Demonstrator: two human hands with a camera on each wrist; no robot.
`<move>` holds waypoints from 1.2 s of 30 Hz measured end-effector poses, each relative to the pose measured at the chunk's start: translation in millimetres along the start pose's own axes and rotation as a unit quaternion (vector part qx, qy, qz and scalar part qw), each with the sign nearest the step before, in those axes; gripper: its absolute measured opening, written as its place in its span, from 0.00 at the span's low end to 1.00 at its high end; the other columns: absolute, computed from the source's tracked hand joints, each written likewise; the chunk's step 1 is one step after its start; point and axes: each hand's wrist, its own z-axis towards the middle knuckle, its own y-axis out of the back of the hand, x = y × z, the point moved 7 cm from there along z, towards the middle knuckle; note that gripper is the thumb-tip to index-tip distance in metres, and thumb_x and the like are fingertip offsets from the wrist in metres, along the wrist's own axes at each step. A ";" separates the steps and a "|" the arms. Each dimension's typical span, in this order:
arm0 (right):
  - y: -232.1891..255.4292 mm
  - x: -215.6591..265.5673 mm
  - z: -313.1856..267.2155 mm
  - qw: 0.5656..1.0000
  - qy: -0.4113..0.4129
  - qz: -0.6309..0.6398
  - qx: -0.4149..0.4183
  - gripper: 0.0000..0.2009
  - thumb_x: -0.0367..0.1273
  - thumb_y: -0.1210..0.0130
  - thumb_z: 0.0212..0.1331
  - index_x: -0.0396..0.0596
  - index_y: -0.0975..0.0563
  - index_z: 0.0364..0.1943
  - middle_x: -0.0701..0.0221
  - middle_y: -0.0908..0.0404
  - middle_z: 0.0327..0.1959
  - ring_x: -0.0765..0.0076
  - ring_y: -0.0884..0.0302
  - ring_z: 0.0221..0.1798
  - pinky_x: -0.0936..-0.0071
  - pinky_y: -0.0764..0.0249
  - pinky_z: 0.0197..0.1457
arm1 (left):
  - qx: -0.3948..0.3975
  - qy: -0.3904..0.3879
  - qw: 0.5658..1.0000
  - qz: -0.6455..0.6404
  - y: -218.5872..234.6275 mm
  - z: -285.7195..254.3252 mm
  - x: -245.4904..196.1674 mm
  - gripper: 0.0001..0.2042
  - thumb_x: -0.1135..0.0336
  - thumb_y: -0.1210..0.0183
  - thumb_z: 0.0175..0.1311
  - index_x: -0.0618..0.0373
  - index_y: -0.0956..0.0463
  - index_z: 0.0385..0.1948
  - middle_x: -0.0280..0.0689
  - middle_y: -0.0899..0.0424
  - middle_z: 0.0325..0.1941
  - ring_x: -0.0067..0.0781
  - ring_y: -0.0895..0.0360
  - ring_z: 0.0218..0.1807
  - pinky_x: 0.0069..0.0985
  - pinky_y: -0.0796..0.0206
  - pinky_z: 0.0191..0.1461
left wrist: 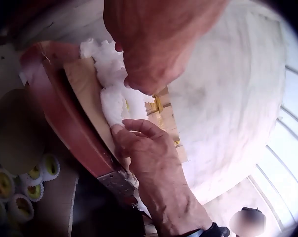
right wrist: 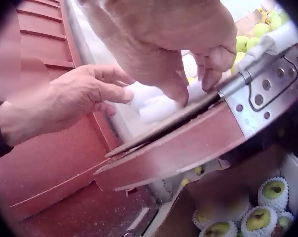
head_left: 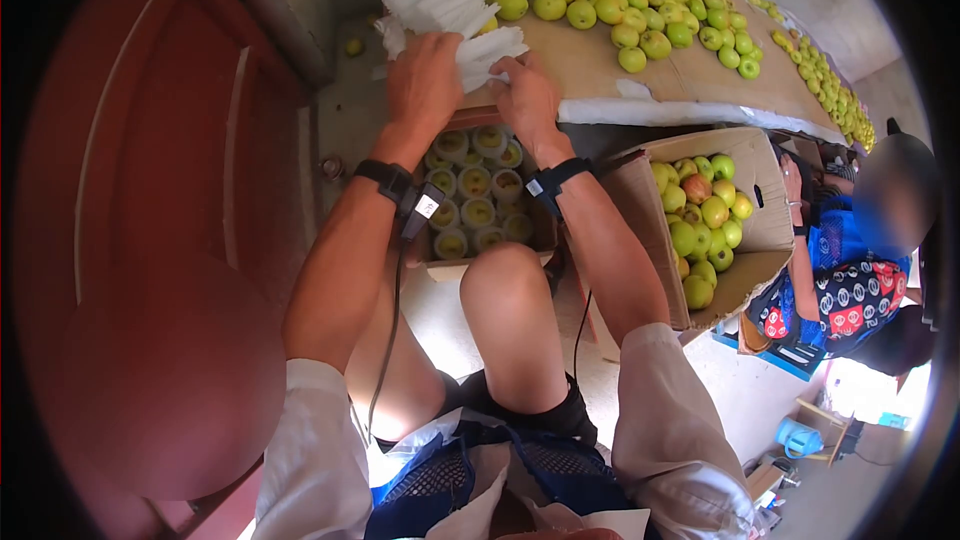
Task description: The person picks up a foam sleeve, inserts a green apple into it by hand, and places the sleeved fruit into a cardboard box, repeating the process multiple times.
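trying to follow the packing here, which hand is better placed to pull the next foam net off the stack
Probably the right hand: its fingertips already pinch the near edge of the foam nets. The left hand lies flat on the stack, better suited to steadying it.

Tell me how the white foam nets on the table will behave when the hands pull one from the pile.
The foam nets look soft and very light, so one probably bends and squashes under the fingers. They lie bunched together, so neighbours may cling and come along. The left hand and right hand both rest on the pile.
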 end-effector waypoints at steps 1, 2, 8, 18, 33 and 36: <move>3.2 1.4 -2.1 1.000 0.008 0.012 -0.014 0.10 0.30 0.35 0.55 0.49 0.18 0.42 0.63 0.21 0.45 0.48 0.20 0.47 0.55 0.24 0.48 | 0.012 -0.007 1.000 0.003 -1.5 0.9 -2.7 0.18 0.74 0.38 0.58 0.53 0.22 0.52 0.40 0.20 0.50 0.49 0.23 0.54 0.42 0.29 0.55; 5.6 -0.7 -4.6 1.000 -0.009 0.023 -0.017 0.10 0.30 0.35 0.55 0.49 0.19 0.42 0.62 0.21 0.45 0.48 0.20 0.47 0.55 0.25 0.48 | 0.010 -0.020 1.000 0.005 -3.3 1.6 -3.6 0.17 0.74 0.38 0.58 0.53 0.22 0.51 0.40 0.19 0.50 0.49 0.23 0.54 0.42 0.29 0.55; 46.3 -14.7 -37.6 0.987 -0.118 0.067 -0.088 0.08 0.28 0.37 0.57 0.46 0.21 0.40 0.60 0.20 0.40 0.52 0.19 0.38 0.59 0.25 0.43 | 0.025 -0.074 0.997 -0.006 -22.5 5.5 -10.0 0.14 0.76 0.39 0.56 0.53 0.18 0.45 0.36 0.19 0.50 0.45 0.24 0.54 0.41 0.30 0.57; 100.3 -25.2 -86.8 0.920 -0.182 0.292 -0.188 0.07 0.27 0.37 0.62 0.42 0.22 0.42 0.69 0.20 0.31 0.76 0.26 0.29 0.74 0.27 0.35 | 0.102 -0.183 0.978 -0.023 -44.2 3.3 -49.7 0.12 0.75 0.37 0.51 0.54 0.19 0.39 0.36 0.20 0.45 0.45 0.25 0.53 0.41 0.31 0.56; 164.8 9.1 -111.8 0.930 -0.089 0.317 -0.160 0.08 0.23 0.37 0.60 0.44 0.24 0.41 0.71 0.24 0.31 0.77 0.26 0.28 0.76 0.30 0.29 | 0.084 -0.178 0.976 0.097 -106.5 20.3 -59.2 0.24 0.58 0.38 0.55 0.53 0.21 0.55 0.41 0.24 0.63 0.47 0.28 0.60 0.44 0.34 0.61; 182.6 18.0 -118.7 0.924 -0.139 0.331 -0.129 0.08 0.24 0.38 0.62 0.43 0.25 0.41 0.71 0.22 0.32 0.80 0.27 0.27 0.76 0.31 0.28 | 0.078 -0.162 0.977 0.113 -120.6 24.0 -58.4 0.22 0.57 0.39 0.56 0.54 0.20 0.53 0.41 0.23 0.62 0.47 0.28 0.60 0.45 0.34 0.60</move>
